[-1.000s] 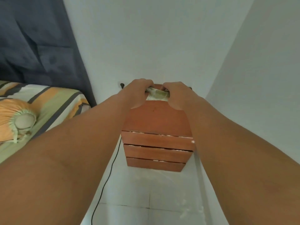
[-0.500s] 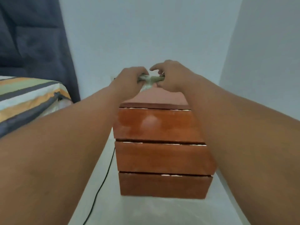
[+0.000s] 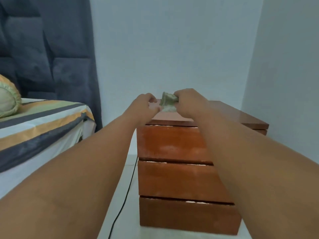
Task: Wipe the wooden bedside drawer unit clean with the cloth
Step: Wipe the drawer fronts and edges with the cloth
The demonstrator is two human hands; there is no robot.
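Fingers of the right hand (image 3: 188, 102) pinch the cloth (image 3: 168, 100); left hand's (image 3: 144, 105) curl hidden.

No text, label, brand, number or sign can be read anywhere in the frame.

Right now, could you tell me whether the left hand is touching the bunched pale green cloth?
Cannot tell. In the head view the left hand sits right beside the cloth, which the right hand grips, but no clear contact or gap shows.
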